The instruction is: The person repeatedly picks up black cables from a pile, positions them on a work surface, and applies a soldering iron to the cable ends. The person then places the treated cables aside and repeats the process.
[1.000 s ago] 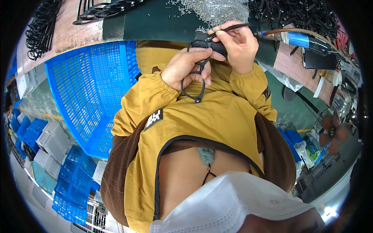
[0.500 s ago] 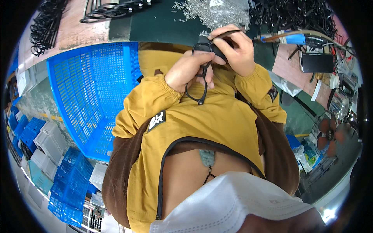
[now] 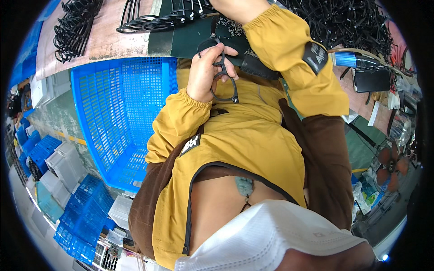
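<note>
My left hand (image 3: 203, 73) is closed around the middle of a black eyeglass frame (image 3: 235, 93), just off the bench's near edge. The frame stands roughly on end, one rim above my fingers and the other below. A dark temple arm (image 3: 213, 28) extends upward from its far end. My right hand (image 3: 242, 8) reaches over the bench at the top edge of the view; its fingers are cut off, so its grip is hidden. Beneath that arm, small silver screws (image 3: 230, 26) lie scattered. A black block (image 3: 259, 66) sits at the bench edge, right of my left hand.
Black frames (image 3: 149, 23) line the bench at left, with another stack (image 3: 77, 31) farther left. A heap of black temple arms (image 3: 348, 27) lies at right, near a blue-and-black handheld tool (image 3: 346, 59). A blue crate (image 3: 122, 122) stands at my left, a fan (image 3: 391, 166) at lower right.
My right hand has left the eyeglass frame and moved up and away over the bench. My left hand has lifted the frame slightly toward the bench, still holding it.
</note>
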`<state>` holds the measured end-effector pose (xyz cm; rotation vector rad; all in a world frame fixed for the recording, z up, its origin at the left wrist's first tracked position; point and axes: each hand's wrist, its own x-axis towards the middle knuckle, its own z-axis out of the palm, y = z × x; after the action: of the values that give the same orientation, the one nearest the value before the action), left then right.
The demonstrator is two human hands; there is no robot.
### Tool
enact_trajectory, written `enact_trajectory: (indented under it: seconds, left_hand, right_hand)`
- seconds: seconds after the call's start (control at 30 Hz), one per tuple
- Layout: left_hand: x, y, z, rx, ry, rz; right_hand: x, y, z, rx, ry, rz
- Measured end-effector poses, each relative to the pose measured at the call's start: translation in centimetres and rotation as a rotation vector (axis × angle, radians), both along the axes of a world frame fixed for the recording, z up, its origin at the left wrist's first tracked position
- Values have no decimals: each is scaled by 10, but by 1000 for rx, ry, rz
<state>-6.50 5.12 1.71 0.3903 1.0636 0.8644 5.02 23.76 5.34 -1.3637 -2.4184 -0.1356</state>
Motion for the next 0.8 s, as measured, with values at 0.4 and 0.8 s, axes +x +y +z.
enact_trajectory:
  seconds: [0.4,0.8]
  left_hand:
    - [10,-3,-2,38,15,67]
    - [6,-4,-9,86,-50,58]
  right_hand:
    - [-8,12,1,-114,-79,11]
    - [14,-15,42,-268,-222,-75]
